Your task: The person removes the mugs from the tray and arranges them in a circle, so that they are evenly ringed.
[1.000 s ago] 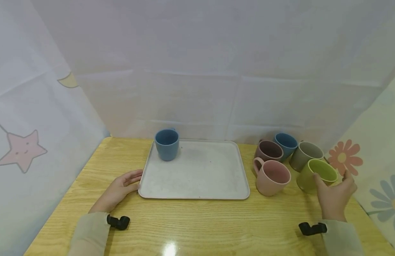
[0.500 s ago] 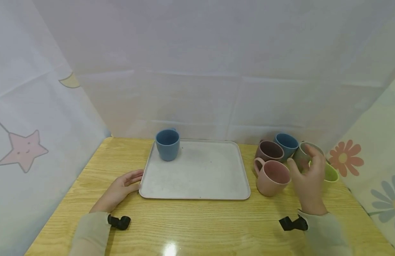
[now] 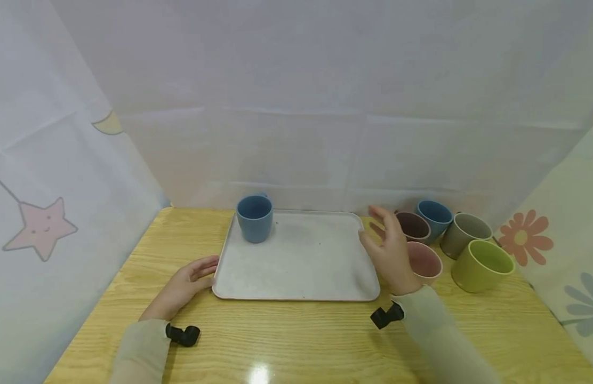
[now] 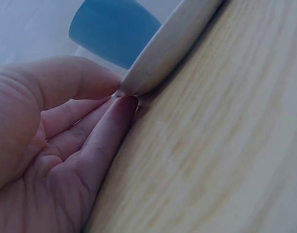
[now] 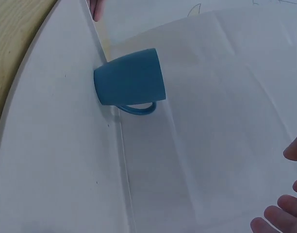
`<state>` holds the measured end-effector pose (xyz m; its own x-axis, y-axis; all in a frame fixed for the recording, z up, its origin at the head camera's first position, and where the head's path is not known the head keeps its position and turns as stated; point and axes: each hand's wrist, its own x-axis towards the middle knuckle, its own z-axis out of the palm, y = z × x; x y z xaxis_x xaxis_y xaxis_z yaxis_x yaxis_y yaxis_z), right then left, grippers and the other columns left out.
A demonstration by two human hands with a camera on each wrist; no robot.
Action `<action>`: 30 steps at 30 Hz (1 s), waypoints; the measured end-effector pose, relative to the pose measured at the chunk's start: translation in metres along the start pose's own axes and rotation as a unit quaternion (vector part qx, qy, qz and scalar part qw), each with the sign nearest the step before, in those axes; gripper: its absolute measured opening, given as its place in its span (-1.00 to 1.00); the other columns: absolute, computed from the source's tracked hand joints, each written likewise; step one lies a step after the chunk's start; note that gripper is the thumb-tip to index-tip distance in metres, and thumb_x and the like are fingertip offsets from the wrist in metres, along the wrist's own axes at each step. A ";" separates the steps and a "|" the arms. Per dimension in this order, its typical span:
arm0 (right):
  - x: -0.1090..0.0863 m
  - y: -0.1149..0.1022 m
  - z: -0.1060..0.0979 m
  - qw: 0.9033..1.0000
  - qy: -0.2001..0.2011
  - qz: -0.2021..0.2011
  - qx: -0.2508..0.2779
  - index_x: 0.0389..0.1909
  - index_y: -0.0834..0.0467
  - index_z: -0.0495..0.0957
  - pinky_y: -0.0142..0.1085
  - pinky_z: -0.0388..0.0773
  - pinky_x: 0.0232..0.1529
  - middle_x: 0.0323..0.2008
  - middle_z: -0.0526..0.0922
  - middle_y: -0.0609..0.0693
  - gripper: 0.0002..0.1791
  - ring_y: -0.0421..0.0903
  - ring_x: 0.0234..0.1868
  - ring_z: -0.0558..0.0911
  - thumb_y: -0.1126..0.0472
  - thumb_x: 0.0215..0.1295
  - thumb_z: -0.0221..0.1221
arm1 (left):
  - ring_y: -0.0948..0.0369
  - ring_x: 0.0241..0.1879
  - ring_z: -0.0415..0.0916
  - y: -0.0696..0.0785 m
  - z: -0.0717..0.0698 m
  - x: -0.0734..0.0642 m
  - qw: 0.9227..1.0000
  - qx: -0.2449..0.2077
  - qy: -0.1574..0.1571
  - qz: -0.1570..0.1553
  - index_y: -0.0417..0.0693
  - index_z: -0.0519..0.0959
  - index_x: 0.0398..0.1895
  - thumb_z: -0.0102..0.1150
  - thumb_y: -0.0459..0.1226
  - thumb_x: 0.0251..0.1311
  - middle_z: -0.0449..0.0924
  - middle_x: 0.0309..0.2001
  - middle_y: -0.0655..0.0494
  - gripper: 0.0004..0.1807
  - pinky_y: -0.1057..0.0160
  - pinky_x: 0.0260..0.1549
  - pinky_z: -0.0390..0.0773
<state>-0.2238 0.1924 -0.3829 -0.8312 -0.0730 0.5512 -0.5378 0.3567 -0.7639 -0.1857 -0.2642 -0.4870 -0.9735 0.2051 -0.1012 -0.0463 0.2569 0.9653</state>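
Note:
My left hand [image 3: 183, 288] lies at the left edge of a white tray [image 3: 301, 282]. Its thumb and fingers [image 4: 114, 121] pinch the tray's rim in the left wrist view. A blue mug [image 3: 255, 218] stands upright at the tray's back left corner, handle toward the back. Above the tray's right edge hovers my right hand [image 3: 390, 256], fingers spread and holding nothing. Part of it overlaps a pink mug [image 3: 425, 262] and a dark mauve mug [image 3: 414, 226] in the head view. The right wrist view shows its fingertips [image 5: 280, 221] apart from the blue mug.
Right of the tray, a second blue mug [image 3: 434, 217], a grey mug [image 3: 464, 234] and a lime green mug [image 3: 483, 266] stand close together on the wooden table [image 3: 301, 341]. White cloth [image 3: 287, 106] hangs along the table's back edge.
My right hand has left the lime green mug and swung left past the other mugs to the tray's right edge. My left hand has stayed at the tray.

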 end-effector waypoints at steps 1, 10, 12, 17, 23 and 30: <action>0.003 0.003 0.006 1.000 -0.011 -0.005 0.007 0.38 0.31 0.33 0.07 0.41 0.32 0.34 0.37 0.25 -0.41 0.16 0.37 0.39 0.46 0.34 0.20 | -0.14 0.48 0.15 0.000 0.000 0.000 1.000 0.001 -0.001 -0.001 -0.22 0.17 0.55 0.20 -0.28 0.43 0.26 0.47 -0.26 -0.29 0.55 0.07 0.42; 0.021 0.016 0.070 0.991 -0.125 0.036 0.016 0.43 0.23 0.31 -0.01 0.43 0.33 0.36 0.38 0.23 -0.35 0.12 0.37 0.40 0.29 0.36 0.28 | -0.13 0.48 0.15 0.000 -0.001 0.000 1.000 0.005 0.002 -0.001 -0.21 0.17 0.56 0.19 -0.30 0.43 0.27 0.46 -0.27 -0.30 0.56 0.07 0.42; 0.023 0.020 0.086 0.988 -0.145 0.053 0.021 0.43 0.22 0.30 -0.03 0.42 0.34 0.37 0.38 0.19 -0.34 0.09 0.38 0.40 0.25 0.37 0.29 | -0.13 0.48 0.15 0.000 -0.001 0.000 1.000 0.004 0.002 0.002 -0.21 0.17 0.55 0.19 -0.30 0.43 0.27 0.46 -0.27 -0.30 0.56 0.07 0.42; 0.027 0.033 0.121 0.979 -0.163 0.112 0.056 0.46 0.15 0.30 -0.06 0.41 0.35 0.40 0.38 0.09 -0.31 0.05 0.39 0.39 0.19 0.36 0.31 | -0.15 0.47 0.17 -0.002 -0.001 0.000 1.000 -0.001 -0.003 0.008 -0.21 0.18 0.55 0.20 -0.30 0.42 0.26 0.47 -0.26 -0.29 0.53 0.08 0.44; 0.031 0.039 0.155 0.961 -0.168 0.199 0.092 0.49 0.08 0.27 -0.03 0.44 0.31 0.45 0.33 0.03 -0.23 0.05 0.42 0.37 0.13 0.32 0.37 | -0.15 0.47 0.17 -0.004 -0.001 0.001 1.000 -0.004 -0.008 0.005 -0.20 0.19 0.55 0.21 -0.29 0.42 0.26 0.47 -0.25 -0.29 0.52 0.08 0.44; 0.041 0.041 0.187 0.958 -0.162 0.213 0.102 0.52 0.14 0.20 -0.05 0.36 0.38 0.48 0.30 0.09 -0.10 0.07 0.44 0.35 0.08 0.25 0.43 | -0.14 0.48 0.16 -0.003 -0.001 0.001 1.000 -0.001 -0.006 0.006 -0.19 0.19 0.55 0.21 -0.27 0.42 0.28 0.46 -0.26 -0.29 0.53 0.08 0.43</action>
<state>-0.3065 0.0301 -0.4538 -0.9635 -0.2591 0.0676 -0.1297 0.2306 -0.9644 -0.1867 -0.2657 -0.4901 -0.9710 0.2205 -0.0921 -0.0346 0.2518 0.9672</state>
